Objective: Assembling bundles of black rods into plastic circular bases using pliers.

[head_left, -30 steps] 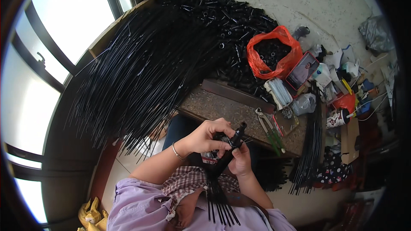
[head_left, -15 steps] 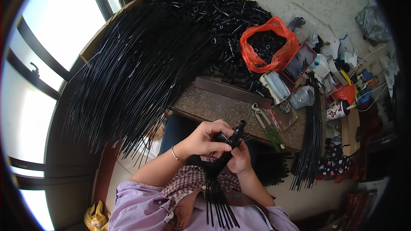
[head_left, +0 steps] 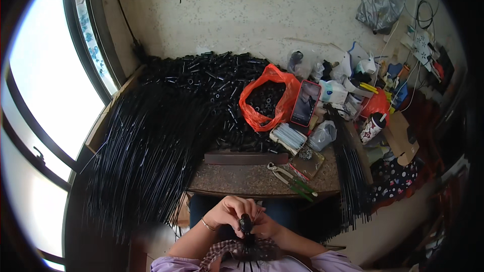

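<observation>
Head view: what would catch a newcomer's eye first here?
Probably the great fan of thin black rods sweeping down the left side of the table, then the bright red-orange bag, open right of centre with small black parts inside. Low in the middle, the person's left grip holds a black tubular piece, the right grip close against its side.

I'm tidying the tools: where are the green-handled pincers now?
In the head view, the pincers lie right of centre on the table, by the right end of the dark bar, beyond the right hand.
</observation>
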{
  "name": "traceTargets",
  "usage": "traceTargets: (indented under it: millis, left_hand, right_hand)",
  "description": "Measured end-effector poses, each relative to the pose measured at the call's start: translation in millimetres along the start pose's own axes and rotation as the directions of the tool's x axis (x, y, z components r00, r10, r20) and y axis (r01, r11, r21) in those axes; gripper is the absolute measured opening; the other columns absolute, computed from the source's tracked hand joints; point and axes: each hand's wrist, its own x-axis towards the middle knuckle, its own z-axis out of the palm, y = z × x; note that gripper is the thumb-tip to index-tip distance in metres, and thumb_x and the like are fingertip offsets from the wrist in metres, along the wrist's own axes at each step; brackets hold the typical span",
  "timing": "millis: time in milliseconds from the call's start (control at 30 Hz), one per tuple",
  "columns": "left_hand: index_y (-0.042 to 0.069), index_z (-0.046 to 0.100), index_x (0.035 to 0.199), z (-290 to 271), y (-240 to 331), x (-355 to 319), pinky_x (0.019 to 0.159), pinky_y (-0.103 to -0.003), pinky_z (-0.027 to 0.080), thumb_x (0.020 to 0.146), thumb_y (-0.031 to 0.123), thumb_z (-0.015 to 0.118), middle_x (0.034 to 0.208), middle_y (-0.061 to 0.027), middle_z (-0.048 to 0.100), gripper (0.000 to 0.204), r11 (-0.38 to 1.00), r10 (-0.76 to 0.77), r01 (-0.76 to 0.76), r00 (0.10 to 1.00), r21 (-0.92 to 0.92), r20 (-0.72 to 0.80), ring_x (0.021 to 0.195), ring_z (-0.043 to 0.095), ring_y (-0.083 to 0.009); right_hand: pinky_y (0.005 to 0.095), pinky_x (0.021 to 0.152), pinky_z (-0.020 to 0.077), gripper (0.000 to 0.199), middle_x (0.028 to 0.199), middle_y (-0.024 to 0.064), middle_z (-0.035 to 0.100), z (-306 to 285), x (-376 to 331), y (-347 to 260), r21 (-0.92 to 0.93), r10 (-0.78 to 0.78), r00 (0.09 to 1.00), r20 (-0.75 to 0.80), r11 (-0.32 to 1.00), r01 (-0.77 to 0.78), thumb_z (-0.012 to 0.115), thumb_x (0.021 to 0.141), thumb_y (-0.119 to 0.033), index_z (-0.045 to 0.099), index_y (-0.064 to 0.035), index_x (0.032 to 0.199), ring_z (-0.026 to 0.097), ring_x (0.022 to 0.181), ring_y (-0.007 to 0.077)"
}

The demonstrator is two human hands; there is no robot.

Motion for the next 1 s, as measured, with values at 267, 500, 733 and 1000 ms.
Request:
traceTargets:
  millis: [267,500,733,1000]
  left_hand:
    - [0.001,0.063,0.067,8,8,-4,0.092,-0.05,0.038,0.062,0.008,0.077,0.073,-0.0126,0.062,0.015,1.0,0.001,-0.003,0.991,0.019,0.13,0.086,0.056,-0.0265]
    - [0.005,0.041,0.128,32,20,6,0.082,-0.038,0.047,0.063,0.036,0.079,0.122,-0.0132,0.047,0.081,0.989,0.022,0.048,0.885,0.139,-0.464,0.108,0.05,-0.0243]
    - [-0.001,0.059,0.099,67,35,17,0.068,-0.026,0.047,0.061,0.026,0.081,0.086,-0.0096,0.061,0.051,0.221,0.307,0.247,0.901,0.943,-0.307,0.076,0.061,-0.0183]
    - [-0.001,0.062,0.098,79,38,9,0.058,-0.023,0.047,0.063,0.01,0.078,0.077,-0.0079,0.061,0.04,0.407,0.441,0.262,0.783,0.875,-0.439,0.065,0.058,-0.0115]
  right_hand:
    - [0.032,0.082,0.0435,0.029,0.093,0.011,0.059,7,-7,1,-0.083,0.045,0.999,-0.006,0.996,-0.045,0.06,0.078,-0.005,0.055,0.0016,0.106,0.057,0.088,0.0186]
    - [0.024,0.07,0.0445,0.014,0.086,0.0064,0.058,-6,13,1,-0.107,-0.277,0.763,-0.583,0.958,0.266,0.057,0.086,-0.012,0.052,-0.0029,0.095,0.055,0.077,0.0134]
    - [0.0184,0.069,0.0398,0.019,0.095,0.0023,0.056,9,17,14,-0.538,-0.55,0.616,-0.563,0.811,0.232,0.057,0.086,-0.007,0.052,-0.0013,0.103,0.051,0.081,0.0052]
    - [0.0227,0.071,0.0426,0.018,0.104,0.0105,0.055,40,28,-10,-0.787,-0.705,0.619,-0.346,0.577,0.217,0.061,0.081,-0.005,0.055,-0.0001,0.097,0.054,0.086,0.0117]
